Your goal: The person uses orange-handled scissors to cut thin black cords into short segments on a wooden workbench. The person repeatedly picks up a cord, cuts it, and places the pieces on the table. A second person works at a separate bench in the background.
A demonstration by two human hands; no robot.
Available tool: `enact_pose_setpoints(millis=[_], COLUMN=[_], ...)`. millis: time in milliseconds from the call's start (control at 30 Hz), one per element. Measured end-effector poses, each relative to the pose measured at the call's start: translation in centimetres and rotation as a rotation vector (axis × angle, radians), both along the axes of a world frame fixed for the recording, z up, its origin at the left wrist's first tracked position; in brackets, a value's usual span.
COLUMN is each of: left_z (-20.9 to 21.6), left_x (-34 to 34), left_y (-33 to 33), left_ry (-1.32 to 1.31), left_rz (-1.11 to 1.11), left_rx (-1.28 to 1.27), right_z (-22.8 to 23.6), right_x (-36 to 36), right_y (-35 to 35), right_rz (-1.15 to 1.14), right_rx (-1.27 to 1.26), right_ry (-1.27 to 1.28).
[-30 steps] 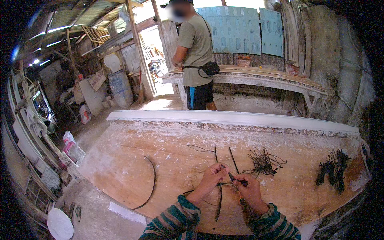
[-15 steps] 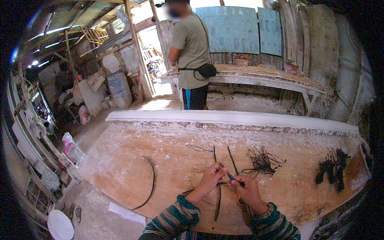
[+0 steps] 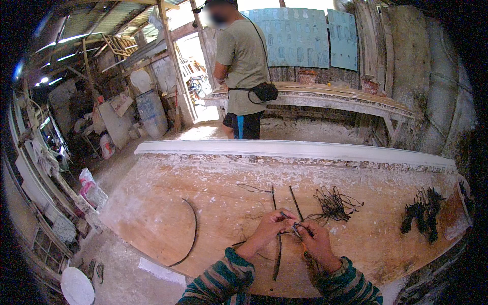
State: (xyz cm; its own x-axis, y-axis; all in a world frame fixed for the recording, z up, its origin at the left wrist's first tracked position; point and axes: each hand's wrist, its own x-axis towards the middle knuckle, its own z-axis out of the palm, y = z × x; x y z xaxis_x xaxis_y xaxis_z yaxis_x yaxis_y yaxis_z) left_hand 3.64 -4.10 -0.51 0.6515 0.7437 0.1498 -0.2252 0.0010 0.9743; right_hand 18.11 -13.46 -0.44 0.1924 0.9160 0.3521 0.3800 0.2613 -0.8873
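My left hand is closed in a pinch on a short dark strip. Close beside it, my right hand is also closed. From under its palm shows the orange handle of a small tool whose kind I cannot make out. The fingertips of both hands almost meet over the board, hiding most of what lies between them. Beneath the hands a long black strip lies on the wood, and another black strip lies just beyond my right hand. To its right is a loose tangle of thin black cords.
A curved black strip lies on the left of the wooden tabletop. Dark bundles lie at the right. A long white moulding borders the far edge. Beyond it a person stands by a long bench.
My hands have drawn slightly closer together, and the fingertips of the right hand have moved up to the left one's. The person beyond the table has shifted stance slightly.
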Motion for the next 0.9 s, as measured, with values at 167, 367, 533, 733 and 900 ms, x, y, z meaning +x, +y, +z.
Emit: enact_pose_setpoints(millis=[167, 367, 533, 733, 900], left_z=[0.6, 1.0, 0.7, -0.4, 0.4], left_x=[-0.3, -0.7, -0.7, -0.9, -1.1], left_y=[-0.2, 0.3, 0.4, 0.8, 1.1], left_ry=[0.068, 0.145, 0.126, 0.151, 0.148], left_rz=[0.008, 0.007, 0.047, 0.093, 0.121], left_rx=[-0.020, 0.124, 0.106, 0.058, 0.051], right_z=[1.0, 1.5, 1.7, 1.6, 2.4], right_x=[-0.3, -0.4, -0.5, -0.4, -0.9], right_y=[-0.3, -0.3, -0.4, -0.4, -0.6], right_rz=[-0.015, -0.029, -0.013, 0.058, 0.043], right_rx=[0.019, -0.033, -0.017, -0.023, 0.014], right_ry=[-0.046, -0.138, -0.124, -0.145, -0.105])
